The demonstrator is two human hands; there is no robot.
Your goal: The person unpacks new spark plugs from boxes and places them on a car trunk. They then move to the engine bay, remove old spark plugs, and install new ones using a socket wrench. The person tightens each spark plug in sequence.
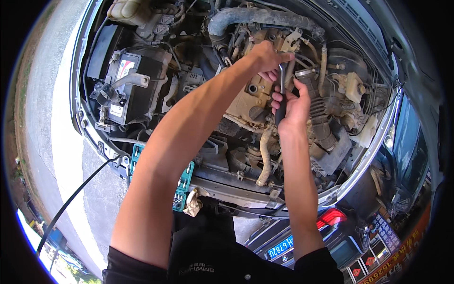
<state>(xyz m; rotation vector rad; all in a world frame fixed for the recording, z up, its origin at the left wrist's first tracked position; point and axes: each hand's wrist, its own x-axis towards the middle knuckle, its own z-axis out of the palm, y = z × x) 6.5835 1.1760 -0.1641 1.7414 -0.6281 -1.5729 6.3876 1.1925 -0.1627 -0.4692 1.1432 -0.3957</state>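
Over the engine, my right hand [294,105] wraps round the black handle of a ratchet wrench [282,84], whose bright metal shank points away from me. My left hand [267,59] is closed at the wrench's far end, its thumb lying across the head and its other fingers curled below. The head itself is mostly covered by that thumb, so what it sits on cannot be seen. Under both hands lies the dusty tan engine cover [241,105], with a round opening and a dark round cap on it.
A battery [127,90] with a loose metal bracket on top stands at left. A thick grey hose [265,16] crosses the far side. A teal socket case [186,177] and a crumpled glove or cloth [194,202] rest at the front edge. A reservoir [353,89] sits at right.
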